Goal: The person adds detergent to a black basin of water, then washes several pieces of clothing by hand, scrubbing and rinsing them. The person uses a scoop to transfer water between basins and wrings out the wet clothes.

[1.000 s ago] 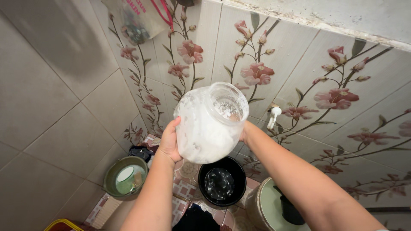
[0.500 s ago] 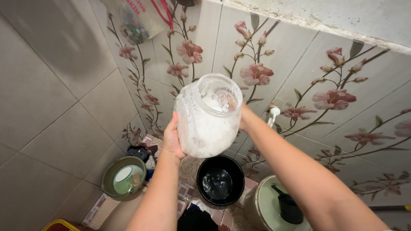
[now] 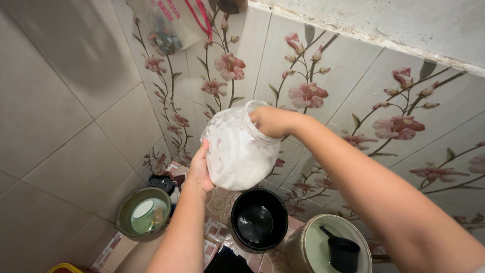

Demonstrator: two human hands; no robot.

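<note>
The left hand was cupped against the lower side of a clear plastic jar, palm and fingers pressed to its wall, supporting it from below. The jar was held in the air in front of the flowered wall tiles, tilted with its mouth toward the upper right. Its inner wall was coated with white powder, and a mass of the same white material filled the lower part.

The right hand was at the mouth of the jar, fingers curled over the rim and reaching inside. Whether those fingers gripped anything within the jar could not be determined, as they were hidden by the powdered wall.

On the floor directly below the jar stood a black bucket containing water. To its left was a green bucket with a pale round item lying in it. To the right of the black bucket stood a larger pale green container with a black dipper resting in it. A plastic bag with a red handle hung on the wall at the top of the view. Dark cloth lay on the patterned floor behind the green bucket.
</note>
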